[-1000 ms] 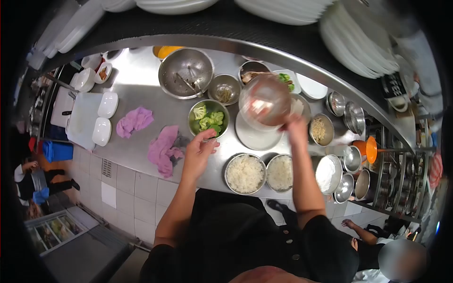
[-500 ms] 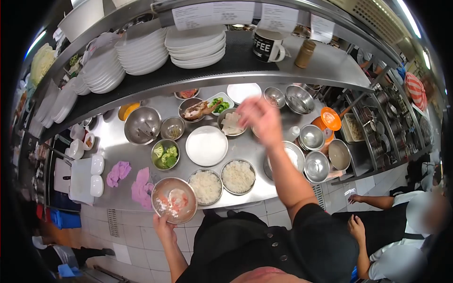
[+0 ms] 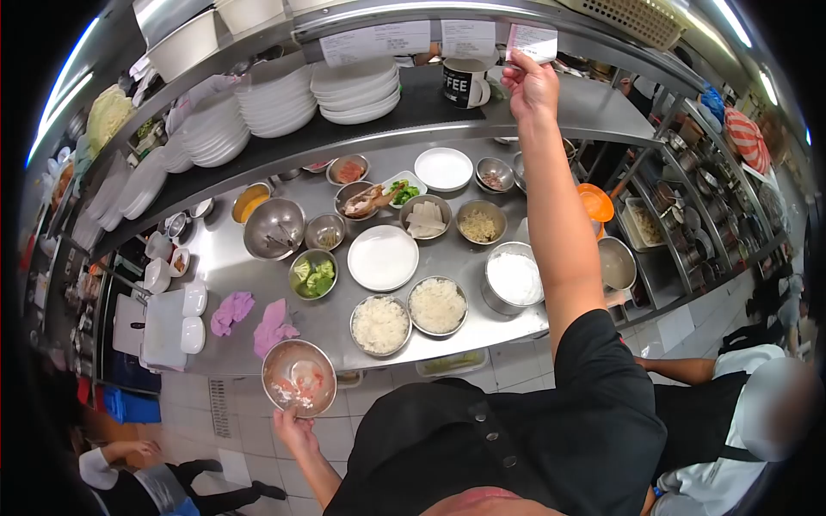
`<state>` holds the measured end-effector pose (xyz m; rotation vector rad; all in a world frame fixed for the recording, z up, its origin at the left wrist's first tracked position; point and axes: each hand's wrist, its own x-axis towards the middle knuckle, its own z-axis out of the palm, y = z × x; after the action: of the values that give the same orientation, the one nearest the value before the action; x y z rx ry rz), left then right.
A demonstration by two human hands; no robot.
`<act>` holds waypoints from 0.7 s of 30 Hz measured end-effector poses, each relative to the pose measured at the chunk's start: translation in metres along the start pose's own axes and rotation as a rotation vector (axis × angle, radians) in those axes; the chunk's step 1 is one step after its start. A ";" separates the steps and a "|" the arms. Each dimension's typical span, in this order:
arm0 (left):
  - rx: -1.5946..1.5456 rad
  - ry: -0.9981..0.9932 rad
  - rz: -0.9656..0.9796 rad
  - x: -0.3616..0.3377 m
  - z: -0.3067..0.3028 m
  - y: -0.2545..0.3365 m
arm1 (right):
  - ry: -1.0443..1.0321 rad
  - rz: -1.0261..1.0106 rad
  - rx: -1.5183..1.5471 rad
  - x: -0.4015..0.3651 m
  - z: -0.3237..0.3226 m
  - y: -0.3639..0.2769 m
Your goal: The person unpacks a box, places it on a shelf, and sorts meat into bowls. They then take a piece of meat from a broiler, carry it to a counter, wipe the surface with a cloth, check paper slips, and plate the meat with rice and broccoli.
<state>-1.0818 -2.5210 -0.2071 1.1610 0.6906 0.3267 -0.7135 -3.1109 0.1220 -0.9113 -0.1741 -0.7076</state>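
My left hand point(image 3: 297, 432) grips the rim of a metal bowl point(image 3: 277, 389) beyond the counter's front edge. Pinkish pieces dusted with white powder point(image 3: 305, 378) lie in that bowl. Up at the shelf rail, my right hand point(image 3: 531, 86) pinches the lower edge of a printed order slip point(image 3: 535, 43). Just left of that hand stands a black-and-white mug point(image 3: 463, 84). Below my right forearm is a metal pot of white powder point(image 3: 514, 277). Two bowls of white rice point(image 3: 380, 325) sit at the counter's front, with a white plate point(image 3: 384, 258) behind them.
Stacks of white dishes point(image 3: 275, 99) line the shelf over the steel counter point(image 3: 232, 344). Broccoli point(image 3: 313, 277), pink cloths point(image 3: 275, 327) and several ingredient bowls are on the counter. Co-workers stand at right point(image 3: 714, 421) and lower left point(image 3: 129, 482). A wire rack point(image 3: 688, 215) is at right.
My right hand has moved from above the counter bowls up to the shelf rail and taken hold of the slip. The left-hand bowl has shifted slightly left and down.
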 end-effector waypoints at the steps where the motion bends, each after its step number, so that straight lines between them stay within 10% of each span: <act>1: -0.022 -0.005 0.019 0.001 -0.005 0.004 | 0.034 -0.030 0.036 -0.004 0.006 0.002; 21: -0.068 0.191 0.035 -0.011 -0.077 0.015 | -0.058 -0.039 -0.009 -0.034 0.040 0.024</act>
<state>-1.1381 -2.4659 -0.2073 1.0868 0.8206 0.4912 -0.7184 -3.0537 0.1167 -0.9393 -0.2410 -0.7191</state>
